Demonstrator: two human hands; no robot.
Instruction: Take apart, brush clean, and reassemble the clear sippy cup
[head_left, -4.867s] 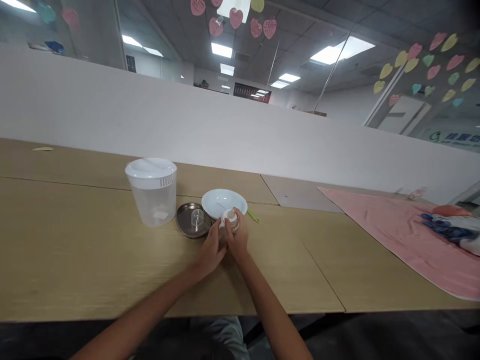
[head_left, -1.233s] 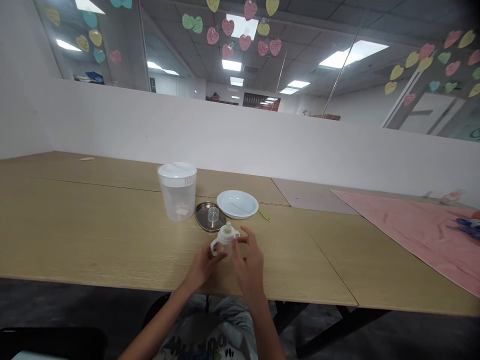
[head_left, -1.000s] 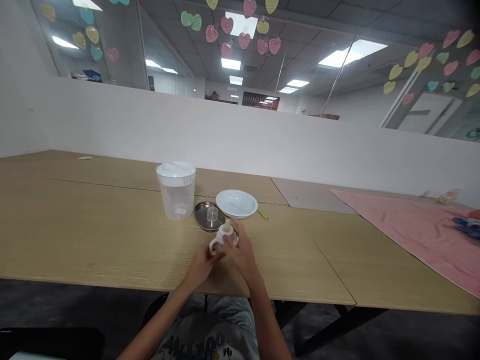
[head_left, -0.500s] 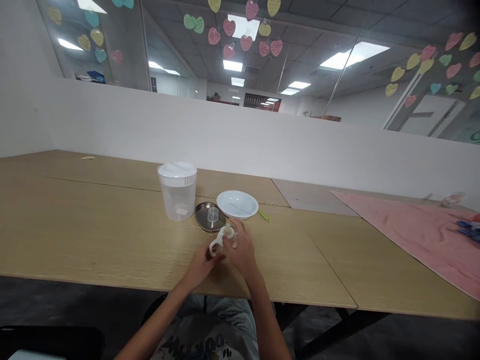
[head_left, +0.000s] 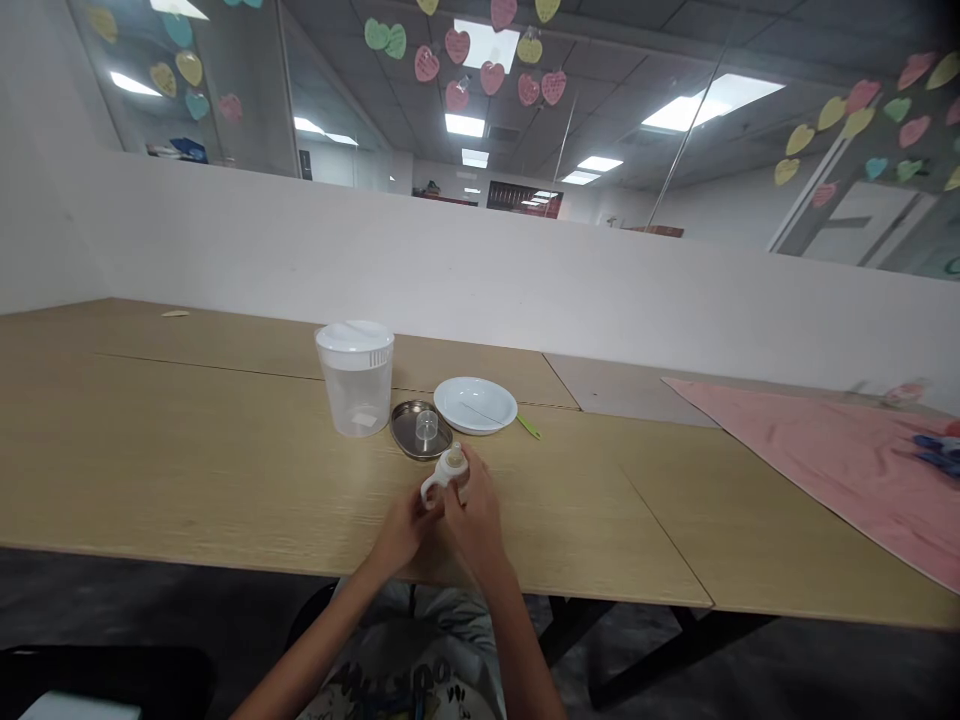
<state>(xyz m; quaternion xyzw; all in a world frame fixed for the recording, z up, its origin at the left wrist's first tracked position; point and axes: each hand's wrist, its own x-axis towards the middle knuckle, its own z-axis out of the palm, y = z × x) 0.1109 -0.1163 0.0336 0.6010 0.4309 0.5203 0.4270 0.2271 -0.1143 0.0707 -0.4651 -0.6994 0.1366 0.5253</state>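
Item: feeding bottle [head_left: 448,468], white collar with looped handle, nipple uppermost; held over the worktop [head_left: 225,460], between its near edge and the steel tray [head_left: 405,446].

Left hand [head_left: 401,527]: thumb and fingers pinching the bottle low down, beside the looped handle; grip much as 1.2 seconds ago.

Right hand [head_left: 478,512]: fingers curled round the bottle's right side, thumb on its near face. Changed: 1.2 seconds ago these fingers stood spread, a second handle showing beside them; that handle is now hidden.

Clear cap [head_left: 427,427]: one, standing in the tray; position unchanged.

Lidded pail [head_left: 355,385]: translucent, white lid, just left of the tray; unchanged.

White dish [head_left: 466,398]: behind the tray and to its right, thin dark line across its inside, nature unclear; green handle [head_left: 529,428] at its right rim.

Pink cloth [head_left: 810,455]: spread over the worktop's right end.

Flat cream piece [head_left: 175,314]: far edge, near the far left corner.
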